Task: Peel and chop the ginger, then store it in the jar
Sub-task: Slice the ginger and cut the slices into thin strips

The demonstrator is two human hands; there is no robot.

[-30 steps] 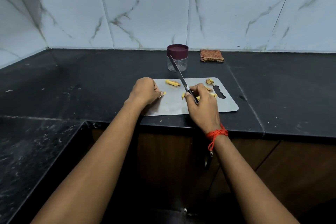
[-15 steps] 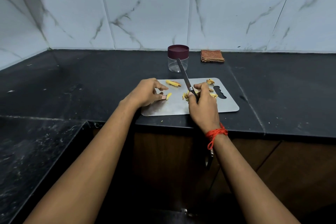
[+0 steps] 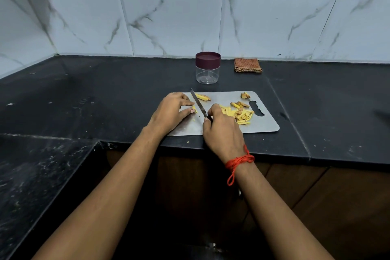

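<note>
Ginger chopping is the step in hand, as I judge it, because yellow peeled pieces lie on the board and the jar is not yet opened. Nearest to me, my right hand [image 3: 223, 131], with a red thread [image 3: 238, 160] on its wrist, is curled around the handle of the knife [image 3: 198, 102]. The blade points away from me and a little to the left, and its edge seems to rest on the chopping board [image 3: 263, 124]. Just left of the blade, my left hand [image 3: 168, 112] pinches a small piece [image 3: 194, 109] of ginger between the thumb and the fingertips and holds it down on the board. The piece is touching the blade or almost touching it; I cannot tell which.

To the right of my right hand lies a pile of cut strips [image 3: 242, 115], near the board's handle hole. Behind the blade one longer piece [image 3: 203, 97] waits uncut, and at the far right corner there are brownish peel scraps [image 3: 245, 95].

Further on the black bench [image 3: 105, 91] stands the jar [image 3: 207, 74], empty as far as I see, with its dark lid [image 3: 207, 59] on. A folded cloth [image 3: 248, 65] lies beside it, near the wall.

The next move, I think, asks for a short downward cut, with my left fingertips kept back from the edge because the piece is so small.
</note>
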